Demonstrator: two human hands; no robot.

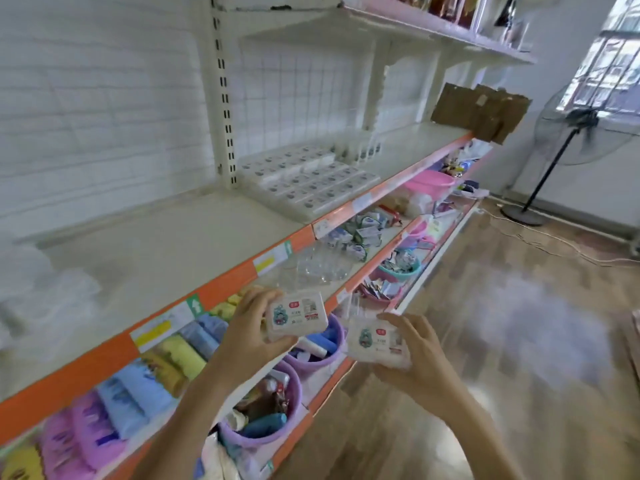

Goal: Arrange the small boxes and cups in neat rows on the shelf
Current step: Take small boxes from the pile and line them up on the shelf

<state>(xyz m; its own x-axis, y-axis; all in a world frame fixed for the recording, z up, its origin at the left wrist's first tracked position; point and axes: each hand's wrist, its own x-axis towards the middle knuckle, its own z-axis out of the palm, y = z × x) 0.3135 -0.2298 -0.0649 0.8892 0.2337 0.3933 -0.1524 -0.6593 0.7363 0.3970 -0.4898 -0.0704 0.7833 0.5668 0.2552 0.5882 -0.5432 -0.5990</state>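
I see my left hand (250, 322) with its fingers clamped on 1 small white printed plastic box (298, 318), held in the air in front of the orange-edged cream shelf (166, 247). My right hand (414, 355) has its fingers clamped on a 2nd small white printed box (375, 342), just right of the 1st. Far on the shelf, similar white boxes (308, 178) lie in neat rows, with small cups (356, 147) behind them.

Box labels (298, 313) too blurred to read, white heap (38, 292) at left edge indistinct, smeared
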